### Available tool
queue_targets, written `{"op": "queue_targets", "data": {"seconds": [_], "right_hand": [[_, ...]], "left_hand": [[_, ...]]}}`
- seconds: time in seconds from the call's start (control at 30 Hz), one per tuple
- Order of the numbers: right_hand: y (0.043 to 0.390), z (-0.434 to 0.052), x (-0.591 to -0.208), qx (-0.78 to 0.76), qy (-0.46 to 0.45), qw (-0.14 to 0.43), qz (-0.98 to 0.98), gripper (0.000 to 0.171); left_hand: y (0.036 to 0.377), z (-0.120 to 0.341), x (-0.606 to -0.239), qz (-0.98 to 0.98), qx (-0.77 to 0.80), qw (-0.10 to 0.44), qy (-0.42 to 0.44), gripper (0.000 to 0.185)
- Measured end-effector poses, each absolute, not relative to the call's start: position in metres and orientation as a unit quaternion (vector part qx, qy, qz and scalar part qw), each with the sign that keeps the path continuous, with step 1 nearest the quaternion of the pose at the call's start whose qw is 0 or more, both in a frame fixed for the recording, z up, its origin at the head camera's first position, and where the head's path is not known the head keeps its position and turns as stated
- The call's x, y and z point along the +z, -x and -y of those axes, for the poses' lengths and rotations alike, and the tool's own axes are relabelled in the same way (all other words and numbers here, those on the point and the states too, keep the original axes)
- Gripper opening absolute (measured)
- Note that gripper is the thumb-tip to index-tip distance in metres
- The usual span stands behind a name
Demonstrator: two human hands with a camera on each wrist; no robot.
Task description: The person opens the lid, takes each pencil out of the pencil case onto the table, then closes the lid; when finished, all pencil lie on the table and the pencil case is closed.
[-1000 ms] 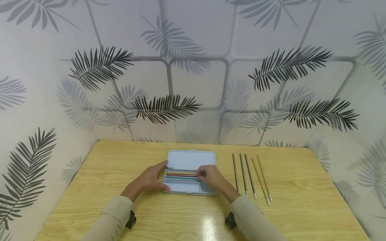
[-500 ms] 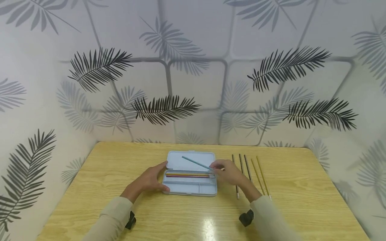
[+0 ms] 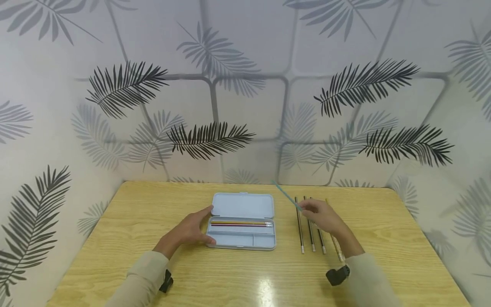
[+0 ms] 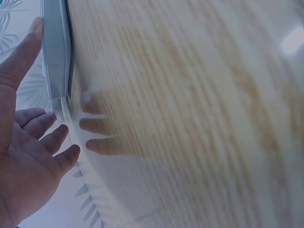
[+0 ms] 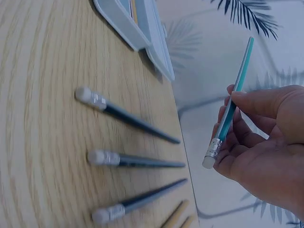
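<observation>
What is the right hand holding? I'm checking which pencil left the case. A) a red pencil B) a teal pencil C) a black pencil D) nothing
B: the right hand pinches a teal pencil with an eraser end, held up above the black pencils that lie on the table.

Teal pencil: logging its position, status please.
Right hand pinches teal pencil, lifted above the row of pencils. Left hand open against pencil case. Nothing in the way.
</observation>
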State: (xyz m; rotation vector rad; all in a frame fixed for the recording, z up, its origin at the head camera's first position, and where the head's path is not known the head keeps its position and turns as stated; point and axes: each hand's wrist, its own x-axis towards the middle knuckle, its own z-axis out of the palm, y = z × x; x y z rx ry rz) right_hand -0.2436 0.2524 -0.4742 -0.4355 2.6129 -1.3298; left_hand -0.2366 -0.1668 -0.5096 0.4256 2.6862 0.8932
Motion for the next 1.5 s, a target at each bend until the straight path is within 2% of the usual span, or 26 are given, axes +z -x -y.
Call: {"op": "queue_targets", "data": {"seconds": [0.7, 1.1, 1.5], "right_hand": [[0.225, -0.336, -0.488, -0.459, 0.030, 0.112, -0.881, 0.044], [0.217, -0.349, -0.495, -0.462, -0.054, 0.153, -0.872, 0.049], [0.220, -0.342, -0.493, -0.363, -0.076, 0.112, -0.922, 0.042]], "left_hand": [[0.236, 0.167, -0.511, -0.927, 0.316, 0.141, -0.143, 0.114], [0.237, 0.168, -0.513, -0.927, 0.317, 0.138, -0.144, 0.114], [0.237, 0.167, -0.512, -0.931, 0.307, 0.140, -0.143, 0.115]]}}
